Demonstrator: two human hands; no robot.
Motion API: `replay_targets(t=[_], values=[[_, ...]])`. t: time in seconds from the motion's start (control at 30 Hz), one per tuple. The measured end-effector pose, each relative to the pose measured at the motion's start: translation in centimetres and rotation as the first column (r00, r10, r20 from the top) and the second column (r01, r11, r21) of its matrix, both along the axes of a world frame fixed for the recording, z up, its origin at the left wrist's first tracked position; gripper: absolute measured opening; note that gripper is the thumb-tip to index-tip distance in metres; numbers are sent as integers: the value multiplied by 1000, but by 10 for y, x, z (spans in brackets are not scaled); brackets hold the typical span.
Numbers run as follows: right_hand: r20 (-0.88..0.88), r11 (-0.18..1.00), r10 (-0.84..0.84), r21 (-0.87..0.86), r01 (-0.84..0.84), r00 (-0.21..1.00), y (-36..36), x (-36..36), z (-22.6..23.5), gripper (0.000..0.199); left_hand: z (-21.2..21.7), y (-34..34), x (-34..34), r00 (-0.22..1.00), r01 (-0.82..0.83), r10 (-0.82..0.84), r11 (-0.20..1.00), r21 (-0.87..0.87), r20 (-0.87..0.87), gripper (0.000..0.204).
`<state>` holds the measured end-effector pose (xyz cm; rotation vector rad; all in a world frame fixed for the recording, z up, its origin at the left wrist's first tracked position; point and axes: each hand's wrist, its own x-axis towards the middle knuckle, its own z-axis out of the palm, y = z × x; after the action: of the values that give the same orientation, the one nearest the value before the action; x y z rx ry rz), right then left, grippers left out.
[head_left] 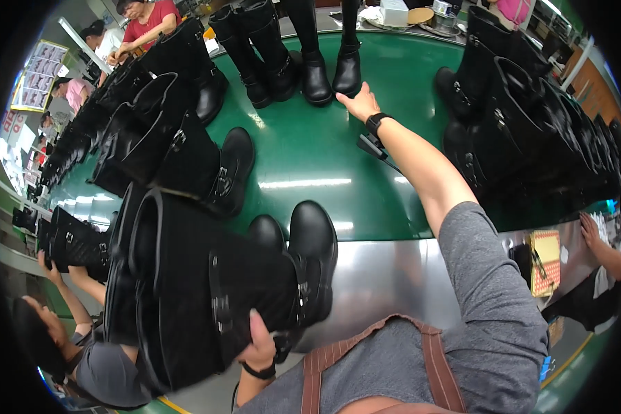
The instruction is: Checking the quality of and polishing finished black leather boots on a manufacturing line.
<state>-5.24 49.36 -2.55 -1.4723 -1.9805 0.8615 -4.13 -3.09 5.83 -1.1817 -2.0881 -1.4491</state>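
Observation:
On the left, my left hand is closed on a tall black boot, its thumb on the shaft below a buckled strap. That boot lies tilted, its rounded toe over the metal table edge. A second black boot's toe shows behind it; most of that boot is hidden. My right arm stretches across the green table to the far side. My right hand, thumb and fingers apart, is at the toe of a standing black boot. Whether it presses on the toe I cannot tell. Another black boot stands just left of it.
Several black boots stand at the far left of the green table; more crowd the right. A metal ledge runs along the near edge. A patterned notebook lies right. A co-worker holds a boot at the left.

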Motion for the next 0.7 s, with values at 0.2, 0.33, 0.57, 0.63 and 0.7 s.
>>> replay_targets(t=[0.2, 0.33, 0.57, 0.63, 0.7], values=[[-38, 958, -245, 142, 248, 969, 54, -76, -30, 115, -37, -1, 1, 984, -177, 179, 981, 85, -19, 39], [79, 981, -146, 138, 134, 986, 74, -65, -30, 111, -44, 4, 0, 976, -204, 211, 971, 122, -49, 40], [58, 955, 215, 199, -222, 975, 29, 48, -24, 102, -43, 1, 4, 975, -184, 204, 962, 201, -82, 41], [128, 942, 254, 192, -276, 959, 13, 66, -24, 104, -44, 0, 6, 976, -180, 202, 960, 214, -84, 41], [103, 923, 273, 254, -290, 957, 5, 75, -20, 107, -45, -1, 8, 973, -188, 211, 958, 217, -89, 42]])
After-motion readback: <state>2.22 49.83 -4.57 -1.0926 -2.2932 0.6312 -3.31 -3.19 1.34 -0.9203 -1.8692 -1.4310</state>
